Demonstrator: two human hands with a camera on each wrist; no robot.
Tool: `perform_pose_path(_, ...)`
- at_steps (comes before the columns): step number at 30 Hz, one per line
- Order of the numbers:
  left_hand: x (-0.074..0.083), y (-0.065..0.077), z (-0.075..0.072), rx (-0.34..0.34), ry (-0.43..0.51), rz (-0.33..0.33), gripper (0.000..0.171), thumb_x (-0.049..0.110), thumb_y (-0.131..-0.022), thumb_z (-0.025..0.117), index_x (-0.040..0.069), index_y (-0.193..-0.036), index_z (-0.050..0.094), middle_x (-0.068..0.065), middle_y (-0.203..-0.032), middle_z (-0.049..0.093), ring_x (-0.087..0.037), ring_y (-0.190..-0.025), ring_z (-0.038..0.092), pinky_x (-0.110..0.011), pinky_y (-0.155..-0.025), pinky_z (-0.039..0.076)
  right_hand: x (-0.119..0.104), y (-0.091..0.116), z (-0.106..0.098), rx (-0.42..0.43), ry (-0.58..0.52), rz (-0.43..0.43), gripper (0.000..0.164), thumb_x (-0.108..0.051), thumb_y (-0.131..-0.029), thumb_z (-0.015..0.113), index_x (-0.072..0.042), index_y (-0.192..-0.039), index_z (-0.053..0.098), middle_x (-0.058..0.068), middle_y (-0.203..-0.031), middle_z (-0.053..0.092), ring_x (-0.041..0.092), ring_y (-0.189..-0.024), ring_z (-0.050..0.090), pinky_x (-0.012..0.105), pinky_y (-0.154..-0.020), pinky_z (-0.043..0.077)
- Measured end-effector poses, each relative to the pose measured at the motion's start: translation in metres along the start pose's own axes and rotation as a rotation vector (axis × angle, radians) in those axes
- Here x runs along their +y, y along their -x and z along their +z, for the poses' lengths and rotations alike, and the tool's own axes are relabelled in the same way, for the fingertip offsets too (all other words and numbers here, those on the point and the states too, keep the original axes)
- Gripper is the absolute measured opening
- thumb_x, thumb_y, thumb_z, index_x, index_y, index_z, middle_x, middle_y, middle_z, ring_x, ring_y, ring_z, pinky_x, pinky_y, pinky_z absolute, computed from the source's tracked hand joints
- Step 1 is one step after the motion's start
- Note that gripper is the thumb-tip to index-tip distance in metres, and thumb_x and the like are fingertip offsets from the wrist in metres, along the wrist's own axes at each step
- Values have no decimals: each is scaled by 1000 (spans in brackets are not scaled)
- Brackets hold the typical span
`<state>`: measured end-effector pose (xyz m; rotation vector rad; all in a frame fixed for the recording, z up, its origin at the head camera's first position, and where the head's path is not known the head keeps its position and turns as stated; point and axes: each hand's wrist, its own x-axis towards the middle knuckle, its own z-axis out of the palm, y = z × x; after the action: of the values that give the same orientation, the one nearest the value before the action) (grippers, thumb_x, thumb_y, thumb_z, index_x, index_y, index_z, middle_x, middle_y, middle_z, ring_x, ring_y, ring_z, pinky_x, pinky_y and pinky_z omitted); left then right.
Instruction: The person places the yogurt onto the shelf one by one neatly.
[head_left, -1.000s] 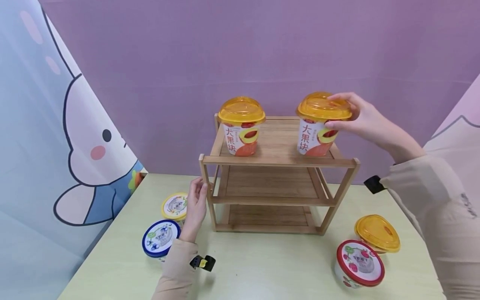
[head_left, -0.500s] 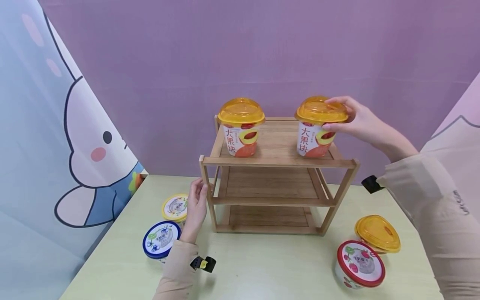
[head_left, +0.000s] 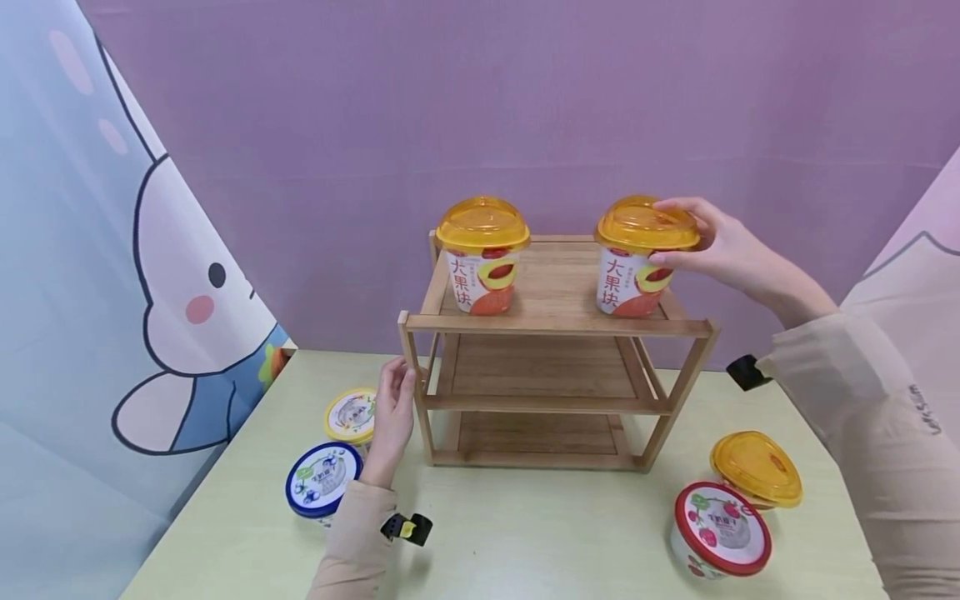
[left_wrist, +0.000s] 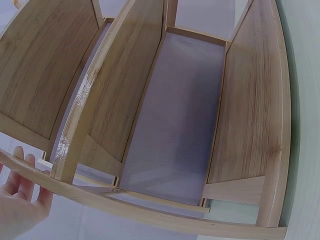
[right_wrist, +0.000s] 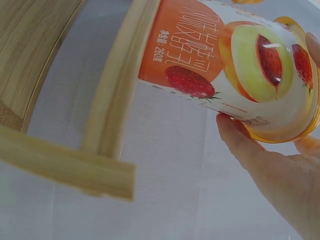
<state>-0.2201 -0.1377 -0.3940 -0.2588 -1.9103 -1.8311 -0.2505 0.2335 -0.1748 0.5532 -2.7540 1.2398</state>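
Note:
My right hand (head_left: 723, 250) grips a peach yogurt cup (head_left: 621, 285) by its orange domed lid, fingers over the top and thumb at the side. The cup stands upright at the front right of the top tier of a wooden three-tier shelf rack (head_left: 555, 287). In the right wrist view, its printed side (right_wrist: 200, 55) shows, with its base behind the front rail. A matching cup (head_left: 483, 279) stands on the left of that tier. My left hand (head_left: 393, 412) holds the rack's left front post; in the left wrist view, fingertips (left_wrist: 19, 152) show beyond the wood.
On the table at left are a blue-lidded tub (head_left: 324, 481) and a yellow-lidded tub (head_left: 351, 415), beside my left forearm. A red-lidded tub (head_left: 722, 529) and another orange-lidded cup (head_left: 756, 468) are at right. A purple curtain (head_left: 360, 167) hangs behind the rack.
My right hand and the peach yogurt cup have come down slightly, and the cup has straightened at the rack's front right. My left hand stays on the post.

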Motion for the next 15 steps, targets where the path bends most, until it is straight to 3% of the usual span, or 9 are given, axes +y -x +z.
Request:
perform_pose_path(5, 0, 0, 0, -3, 7, -13, 26, 6, -95, 36, -8, -116, 37, -6, -96, 50, -12, -94, 50, -17, -82, 39, 2, 0, 0, -7, -11, -4, 60, -25, -84, 60, -23, -135, 28, 9, -125, 42, 12, -97, 49, 23, -81, 38)
perform_pose_path(12, -2, -2, 0, 1, -10, -20, 26, 6, -95, 36, -8, -116, 37, -5, -96, 50, -18, -97, 50, -18, -84, 39, 5, 0, 0, -21, -30, 3, 67, -26, -85, 59, -30, -139, 20, 13, -129, 39, 15, -101, 47, 49, -93, 31)
perform_pose_path(15, -1, -2, 0, 5, -18, -27, 26, 7, -95, 37, -7, -116, 38, -7, -97, 50, -20, -98, 50, -18, -84, 39, 6, 1, 0, -30, -44, -5, 70, -26, -85, 59, -32, -140, 16, 15, -131, 37, 17, -104, 46, 54, -95, 28)
